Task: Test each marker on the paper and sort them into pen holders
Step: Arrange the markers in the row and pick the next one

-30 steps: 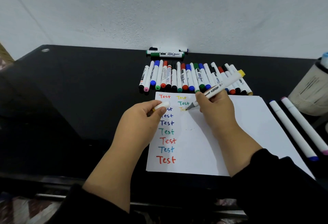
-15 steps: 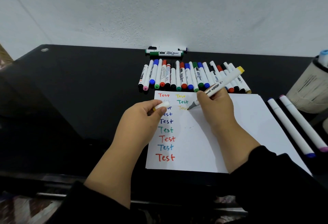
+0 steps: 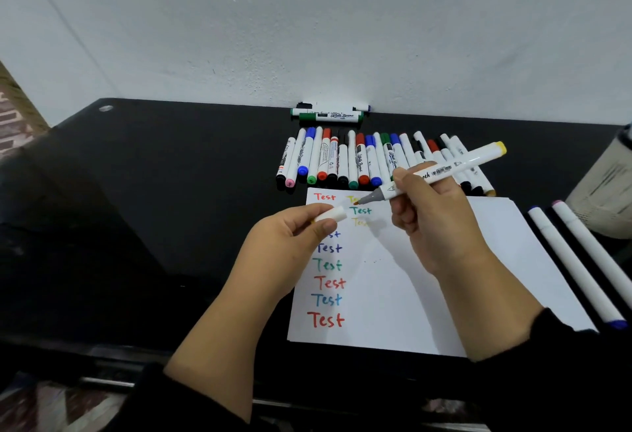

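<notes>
right hand [image 3: 434, 223] gripped the yellow-ended marker [image 3: 444, 170], tip just above the paper [image 3: 444, 277] w/ its "test" words; left hand [image 3: 287, 243] pinched the white cap [image 3: 331, 214] nr the tip; other markers [image 3: 359, 161] lay in a row behind the paper.

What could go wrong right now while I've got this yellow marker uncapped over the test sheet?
1. The bare tip of the yellow marker in your right hand hangs just above the paper, near the written words; a dip could smear or mark over them.
2. The cap is only pinched by your left hand; it could slip and roll away.
3. The faint yellow test word may be misjudged as dry.
</notes>
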`<act>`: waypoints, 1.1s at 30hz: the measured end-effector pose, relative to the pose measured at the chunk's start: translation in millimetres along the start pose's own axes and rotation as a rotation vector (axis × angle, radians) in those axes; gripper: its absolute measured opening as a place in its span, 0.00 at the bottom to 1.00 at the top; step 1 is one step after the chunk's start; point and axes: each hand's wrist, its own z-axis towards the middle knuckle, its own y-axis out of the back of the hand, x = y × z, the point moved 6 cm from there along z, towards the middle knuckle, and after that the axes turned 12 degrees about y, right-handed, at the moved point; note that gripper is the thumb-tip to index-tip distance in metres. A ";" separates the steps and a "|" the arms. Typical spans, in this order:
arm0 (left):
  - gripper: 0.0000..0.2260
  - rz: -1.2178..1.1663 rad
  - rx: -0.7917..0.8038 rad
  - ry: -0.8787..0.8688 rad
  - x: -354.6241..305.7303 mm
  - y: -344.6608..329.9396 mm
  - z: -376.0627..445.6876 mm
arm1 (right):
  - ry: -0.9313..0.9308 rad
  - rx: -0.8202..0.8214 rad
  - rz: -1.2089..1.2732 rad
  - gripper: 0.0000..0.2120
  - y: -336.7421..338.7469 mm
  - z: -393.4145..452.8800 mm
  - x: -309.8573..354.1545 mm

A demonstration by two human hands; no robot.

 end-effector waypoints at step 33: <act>0.12 -0.032 -0.152 -0.235 -8.3 7.6 -14.2 | -0.335 0.146 0.105 0.06 -37.4 -29.5 -11.2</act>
